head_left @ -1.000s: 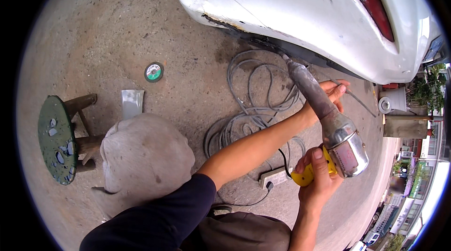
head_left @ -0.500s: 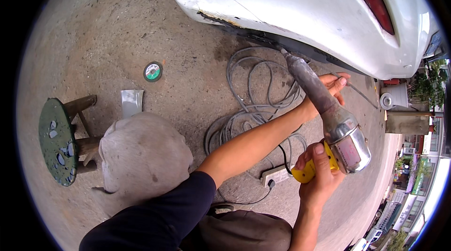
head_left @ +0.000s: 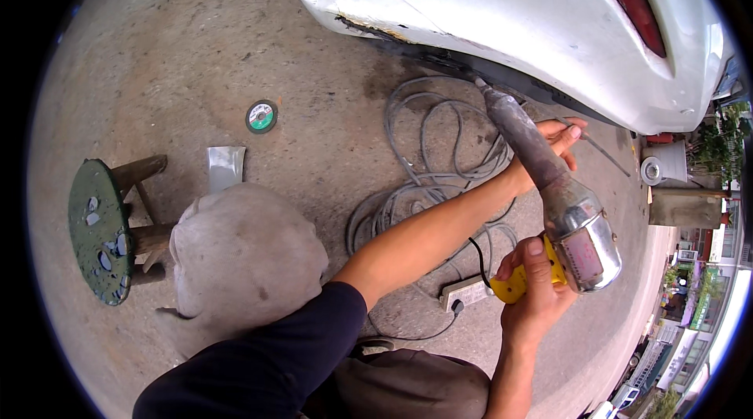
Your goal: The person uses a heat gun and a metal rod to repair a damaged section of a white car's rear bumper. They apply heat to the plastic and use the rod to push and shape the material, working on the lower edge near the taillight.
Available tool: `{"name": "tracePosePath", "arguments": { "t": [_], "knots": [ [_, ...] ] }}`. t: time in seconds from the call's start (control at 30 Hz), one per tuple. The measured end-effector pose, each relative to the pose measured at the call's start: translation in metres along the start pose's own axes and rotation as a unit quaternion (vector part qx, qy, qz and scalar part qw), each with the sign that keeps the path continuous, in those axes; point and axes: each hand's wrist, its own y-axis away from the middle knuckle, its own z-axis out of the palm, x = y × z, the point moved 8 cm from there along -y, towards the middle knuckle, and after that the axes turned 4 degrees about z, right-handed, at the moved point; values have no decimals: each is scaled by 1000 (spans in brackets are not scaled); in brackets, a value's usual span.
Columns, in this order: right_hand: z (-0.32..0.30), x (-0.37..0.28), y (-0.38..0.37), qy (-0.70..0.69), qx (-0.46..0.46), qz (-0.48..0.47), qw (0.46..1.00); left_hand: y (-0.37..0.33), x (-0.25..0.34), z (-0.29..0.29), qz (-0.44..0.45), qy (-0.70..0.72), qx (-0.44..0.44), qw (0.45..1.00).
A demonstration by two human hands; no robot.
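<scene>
My right hand [head_left: 537, 293] is wrapped round the yellow handle of a hot air gun [head_left: 580, 240] with a scorched metal barrel. Its narrow nozzle points up and left, at the black lower edge [head_left: 514, 83] of a white car bumper [head_left: 486, 7]. My left hand [head_left: 558, 139] reaches across behind the barrel, pinching a thin grey rod [head_left: 605, 154] between thumb and fingers. One end of the rod sticks out to the right; the barrel and fingers partly hide the rest. Damage with a dark, torn edge [head_left: 369, 28] shows at the bumper's left corner.
Loops of grey cable [head_left: 390, 183] lie on the concrete below the bumper, by a white power strip [head_left: 463, 294]. To the left are a round green stool [head_left: 98, 235], a grinding disc [head_left: 261, 116] and a silvery curved piece [head_left: 227, 166]. A planter [head_left: 686, 209] stands at far right.
The view has shifted slightly, so the car and ground items appear a little to the right. Both hands keep their holds, with the nozzle still at the bumper's lower edge.
</scene>
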Motion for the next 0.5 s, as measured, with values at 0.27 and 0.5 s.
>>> {"name": "tracePosePath", "arguments": {
  "t": [0.27, 0.5],
  "knots": [
    [1, 2, 0, 7, 2, -5, 1000, -3, -2, -7, 14, -14, 16, 1000],
    [-2, 7, 2, 26, 14, -10, 1000, -3, -7, -8, 9, -29, 11, 999]
  ]
}}
